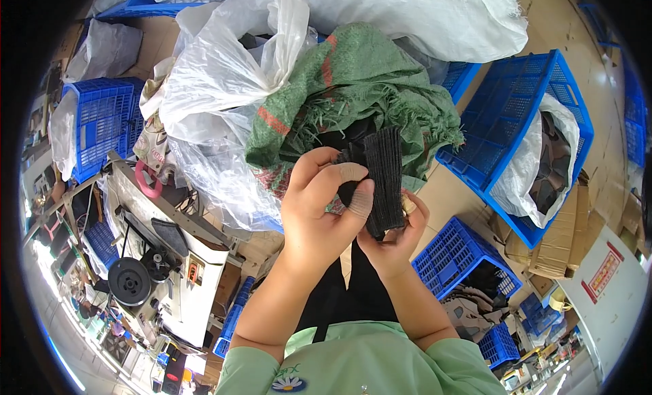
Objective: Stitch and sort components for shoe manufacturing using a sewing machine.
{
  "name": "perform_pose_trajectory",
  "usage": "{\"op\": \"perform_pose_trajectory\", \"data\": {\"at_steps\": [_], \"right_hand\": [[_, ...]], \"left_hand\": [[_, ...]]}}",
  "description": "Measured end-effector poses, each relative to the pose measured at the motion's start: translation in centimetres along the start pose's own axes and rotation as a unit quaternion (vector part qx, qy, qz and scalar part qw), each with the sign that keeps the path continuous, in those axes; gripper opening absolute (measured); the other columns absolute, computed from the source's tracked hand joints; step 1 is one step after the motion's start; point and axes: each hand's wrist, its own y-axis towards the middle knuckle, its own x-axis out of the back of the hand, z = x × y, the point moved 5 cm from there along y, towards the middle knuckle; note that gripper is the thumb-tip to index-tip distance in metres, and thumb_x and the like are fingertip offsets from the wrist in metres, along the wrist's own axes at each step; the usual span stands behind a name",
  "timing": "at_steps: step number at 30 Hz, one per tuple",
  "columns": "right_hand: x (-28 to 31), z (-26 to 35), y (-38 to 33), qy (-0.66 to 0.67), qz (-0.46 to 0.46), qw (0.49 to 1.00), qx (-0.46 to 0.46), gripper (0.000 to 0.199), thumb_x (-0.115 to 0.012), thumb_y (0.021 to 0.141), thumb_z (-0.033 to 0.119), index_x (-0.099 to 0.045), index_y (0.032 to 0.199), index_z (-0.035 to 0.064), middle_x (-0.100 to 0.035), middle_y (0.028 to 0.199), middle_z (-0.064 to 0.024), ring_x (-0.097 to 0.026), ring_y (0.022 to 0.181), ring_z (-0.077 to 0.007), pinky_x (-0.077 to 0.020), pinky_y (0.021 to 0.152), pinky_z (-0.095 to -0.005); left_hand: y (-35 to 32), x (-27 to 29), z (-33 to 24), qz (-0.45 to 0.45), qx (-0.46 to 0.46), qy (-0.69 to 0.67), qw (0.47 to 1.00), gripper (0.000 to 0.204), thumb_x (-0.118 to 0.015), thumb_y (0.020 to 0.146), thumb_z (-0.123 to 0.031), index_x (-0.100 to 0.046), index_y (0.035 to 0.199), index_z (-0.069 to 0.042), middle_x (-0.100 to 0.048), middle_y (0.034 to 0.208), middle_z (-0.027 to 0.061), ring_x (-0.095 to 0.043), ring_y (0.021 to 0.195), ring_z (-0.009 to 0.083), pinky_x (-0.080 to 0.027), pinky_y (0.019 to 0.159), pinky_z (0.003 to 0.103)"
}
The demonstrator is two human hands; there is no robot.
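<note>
A thick stack of black fabric pieces [386,177], with its layered edges turned up, stands in front of me over the mouth of a green woven sack [360,62]. My right hand [396,242] grips the stack's lower end, its fingers partly hidden behind it. On the stack's left side my left hand [316,205] is closed, thumb and fingers pinching at a dark piece beside the layers. Greyish covers wrap some of the left fingertips. More black material shows inside the frayed opening of the sack.
Clear plastic bags [224,76] and a large white sack [421,21] crowd behind the green one. Blue crates [499,116] with sacks and cut pieces stand to the right, a smaller blue crate [451,256] nearer. At left is a machine table [204,293] with a black wheel [130,281].
</note>
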Motion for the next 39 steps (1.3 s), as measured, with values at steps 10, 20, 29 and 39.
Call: {"op": "perform_pose_trajectory", "data": {"at_steps": [10, 20, 29, 39], "right_hand": [[0.0, 0.2, 0.4, -0.007, -0.002, 1.000, 0.011, 0.079, -0.080, 0.057, 0.004, -0.042, 0.126, 0.0048, -0.042, 0.126, -0.0166, -0.047, 0.118, -0.0308, -0.0411, 0.102, -0.0403], [-0.1, 0.4, 0.5, -0.021, 0.037, 0.999, 0.034, 0.083, -0.080, 0.064, 0.000, -0.032, 0.132, 0.0012, -0.035, 0.132, -0.0148, -0.050, 0.118, -0.0258, -0.0461, 0.100, -0.0369], [-0.2, 0.6, 0.6, -0.026, 0.038, 0.998, 0.043, 0.081, -0.080, 0.064, 0.000, -0.034, 0.131, 0.0011, -0.035, 0.132, -0.0150, -0.049, 0.119, -0.0262, -0.0444, 0.102, -0.0379], [-0.4, 0.3, 0.1, -0.010, 0.039, 0.998, 0.042, 0.082, -0.080, 0.063, -0.001, -0.034, 0.130, 0.0012, -0.033, 0.134, -0.0151, -0.048, 0.122, -0.0267, -0.0432, 0.104, -0.0388]], "left_hand": [[-0.1, -0.1, 0.7, -0.005, 0.046, -0.033, 0.998, 0.019, -0.080, 0.073, -0.005, -0.070, 0.089, -0.007, -0.061, 0.102, 0.0129, -0.062, 0.079, 0.0193, -0.050, 0.065, 0.027], [-0.2, -0.2, 1.0, -0.008, 0.025, -0.028, 0.999, 0.014, -0.078, 0.076, -0.004, -0.069, 0.087, -0.006, -0.062, 0.107, 0.0099, -0.042, 0.060, 0.0013, -0.034, 0.052, 0.016], [-0.5, -0.2, 1.2, -0.005, 0.038, -0.006, 0.999, 0.016, -0.078, 0.076, -0.002, -0.067, 0.087, -0.004, -0.060, 0.109, 0.0107, -0.046, 0.065, 0.0023, -0.036, 0.054, 0.016], [-0.4, -0.1, 1.4, -0.028, 0.057, -0.042, 0.997, 0.021, -0.082, 0.069, -0.007, -0.067, 0.084, -0.006, -0.063, 0.096, 0.0140, -0.062, 0.090, 0.0277, -0.051, 0.073, 0.034]]}}
